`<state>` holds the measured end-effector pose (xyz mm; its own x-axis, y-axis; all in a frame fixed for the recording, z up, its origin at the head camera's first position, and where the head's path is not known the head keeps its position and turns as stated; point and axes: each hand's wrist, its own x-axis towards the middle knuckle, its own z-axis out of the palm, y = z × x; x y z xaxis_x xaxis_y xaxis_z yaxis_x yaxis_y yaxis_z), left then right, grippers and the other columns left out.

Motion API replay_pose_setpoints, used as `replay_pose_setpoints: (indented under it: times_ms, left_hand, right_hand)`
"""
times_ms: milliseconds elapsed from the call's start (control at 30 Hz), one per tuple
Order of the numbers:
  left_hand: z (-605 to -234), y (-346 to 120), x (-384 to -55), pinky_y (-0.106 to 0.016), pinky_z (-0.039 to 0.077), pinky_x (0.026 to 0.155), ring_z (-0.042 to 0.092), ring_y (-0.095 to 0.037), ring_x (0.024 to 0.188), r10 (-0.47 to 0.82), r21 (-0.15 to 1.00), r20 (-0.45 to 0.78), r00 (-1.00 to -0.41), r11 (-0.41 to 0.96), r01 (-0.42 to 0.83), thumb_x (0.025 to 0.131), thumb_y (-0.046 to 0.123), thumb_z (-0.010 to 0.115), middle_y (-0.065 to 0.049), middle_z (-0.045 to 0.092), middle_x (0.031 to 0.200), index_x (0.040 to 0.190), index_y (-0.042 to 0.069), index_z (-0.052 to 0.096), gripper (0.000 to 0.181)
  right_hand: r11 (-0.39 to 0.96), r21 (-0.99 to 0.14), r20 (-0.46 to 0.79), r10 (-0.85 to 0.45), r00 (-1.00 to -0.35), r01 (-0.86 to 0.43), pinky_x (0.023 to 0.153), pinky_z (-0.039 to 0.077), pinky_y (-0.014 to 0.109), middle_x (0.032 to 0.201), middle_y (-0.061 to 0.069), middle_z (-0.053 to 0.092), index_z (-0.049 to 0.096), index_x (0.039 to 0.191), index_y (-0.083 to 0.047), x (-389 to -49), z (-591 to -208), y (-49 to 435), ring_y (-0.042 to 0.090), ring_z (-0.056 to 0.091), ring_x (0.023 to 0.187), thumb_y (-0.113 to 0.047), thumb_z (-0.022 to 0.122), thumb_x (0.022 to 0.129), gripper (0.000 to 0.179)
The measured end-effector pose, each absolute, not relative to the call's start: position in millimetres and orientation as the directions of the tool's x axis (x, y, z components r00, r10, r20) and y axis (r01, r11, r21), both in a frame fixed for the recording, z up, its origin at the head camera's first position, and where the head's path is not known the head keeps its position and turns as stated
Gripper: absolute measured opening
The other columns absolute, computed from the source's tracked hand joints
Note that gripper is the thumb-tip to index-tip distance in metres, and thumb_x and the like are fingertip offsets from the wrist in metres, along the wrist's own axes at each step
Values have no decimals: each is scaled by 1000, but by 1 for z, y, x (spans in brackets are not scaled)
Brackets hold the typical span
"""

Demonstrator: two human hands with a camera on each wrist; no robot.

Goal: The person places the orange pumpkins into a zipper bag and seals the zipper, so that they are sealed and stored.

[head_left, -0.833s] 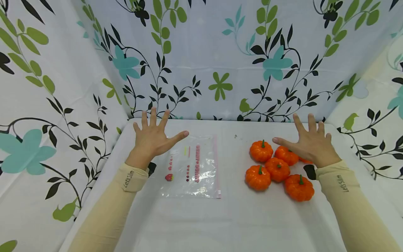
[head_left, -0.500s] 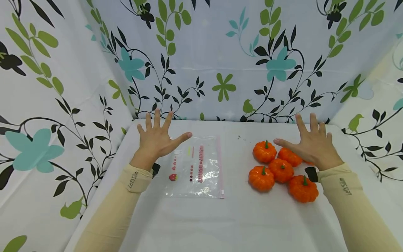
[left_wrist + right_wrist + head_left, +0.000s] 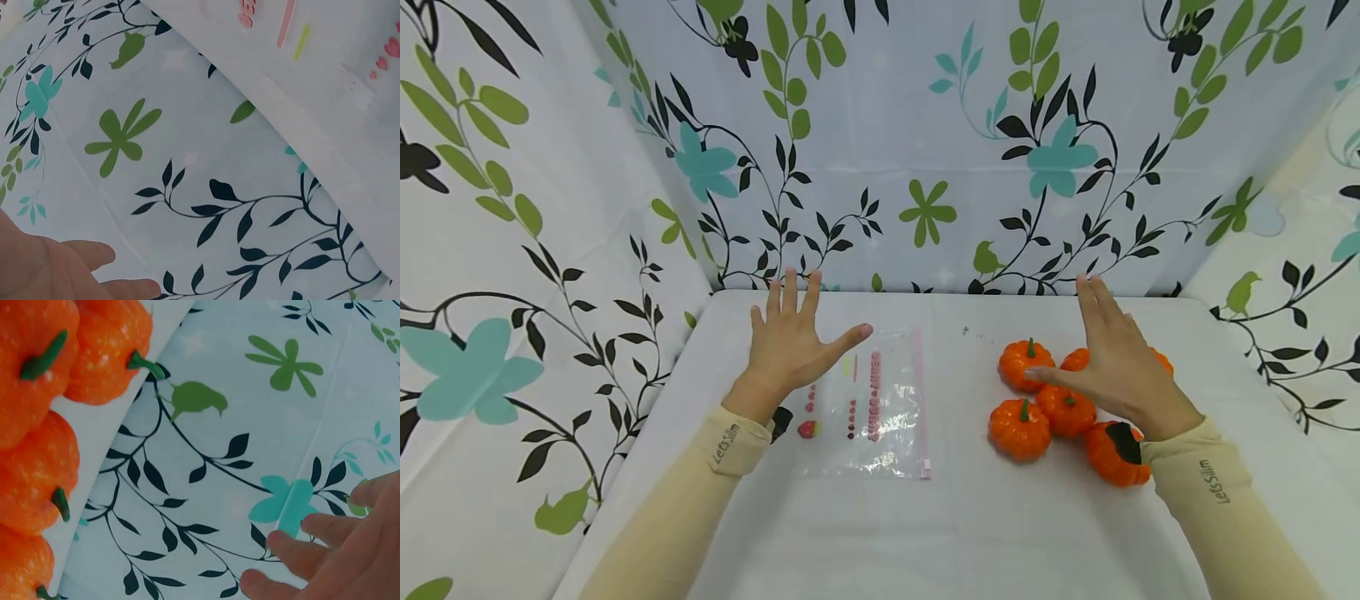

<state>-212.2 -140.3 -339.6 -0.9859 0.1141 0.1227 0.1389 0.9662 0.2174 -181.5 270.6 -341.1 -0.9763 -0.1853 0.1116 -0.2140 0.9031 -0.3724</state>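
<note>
My left hand (image 3: 786,350) is spread with straight fingers over the left edge of a clear plastic zip bag (image 3: 898,400) that lies flat on the table. Printed on the bag are a strawberry, small hearts and red lettering. My right hand (image 3: 1116,367) hovers above a cluster of several small orange pumpkins, its fingers straight and thumb pointing left. It partly hides the pumpkins at the back right. The front-left pumpkin (image 3: 1019,430) and the back-left pumpkin (image 3: 1026,365) show their green stems. In the right wrist view, pumpkins (image 3: 37,469) fill the left side. Neither hand holds anything.
A white cloth covers the table (image 3: 955,525). Behind it hangs a curtain (image 3: 880,125) printed with leaves, flowers and birds, and similar cloth stands at both sides. A few dark specks (image 3: 966,331) mark the tabletop near the back.
My right hand has moved left and towards me over the pumpkins, its fingers drawn closer together. My left hand has shifted slightly right over the bag.
</note>
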Motion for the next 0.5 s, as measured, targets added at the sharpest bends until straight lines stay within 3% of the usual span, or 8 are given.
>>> replay_pose_setpoints:
  times_ms: [133, 300, 500]
  left_hand:
    - [-349, -126, -210, -63, 14, 118, 10, -42, 152, 154, 274, 159, -975, 942, 194, 86, 82, 46, -21, 6, 167, 162, 5, 10, 114]
    - [-361, -104, -204, -51, 31, 116, 35, -39, 145, 186, 363, 169, -968, 901, 237, 93, 62, 58, -23, 37, 157, 153, -8, 32, 96]
    - [-377, -76, -196, -46, 53, 95, 62, -34, 119, 260, 265, 94, -961, 924, 276, 98, 48, 61, -17, 66, 129, 133, -1, 64, 60]
  right_hand:
    - [868, -416, 115, -246, -962, -271, 117, 9, 66, 169, 8, -9, -13, 161, -16, -175, -349, 265, 46, 6, 151, -75, 73, 72, 137]
    - [829, -465, 88, -308, -947, -312, 117, 14, 66, 168, 13, 10, -2, 164, -18, -175, -366, 262, 47, 16, 149, -72, 81, 65, 139]
    - [826, -443, 35, -371, -928, -347, 116, 19, 65, 161, 17, 31, 23, 161, -12, -176, -389, 261, 47, 23, 146, -64, 90, 59, 133]
